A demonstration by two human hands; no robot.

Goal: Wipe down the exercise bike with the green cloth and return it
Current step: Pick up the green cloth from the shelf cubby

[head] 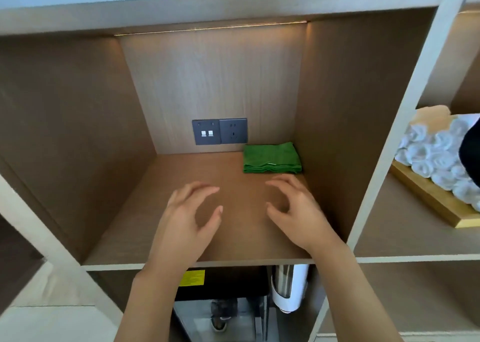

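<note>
1. Green cloth [272,158] lies folded flat in the back right corner of the shelf [145,219], its right edge close against the compartment's right wall and its rear edge near the back panel, just right of the socket plate [219,131].

2. Right hand [293,209] hovers over the shelf directly in front of the cloth, fingers spread and curled, holding nothing. Its fingertips [275,181] are just short of the cloth's folded front edge, not touching it.

3. Left hand [192,211] is likewise open, empty and curled, over the middle of the shelf. The cloth lies away to its right and further back, so this hand is clearly the farther of the two.

4. The cloth's long axis runs left to right, parallel to the shelf's front edge, with the layered fold facing the hands.

5. Judgement: the right hand is better placed to take it, with a short reach straight back toward the corner. The right wall leaves little room on that side, so a pinch from above over the front fold looks easier than a grasp from the side.

6. No exercise bike is in view, so wiping appears not yet begun or already done; I cannot tell which.
</note>
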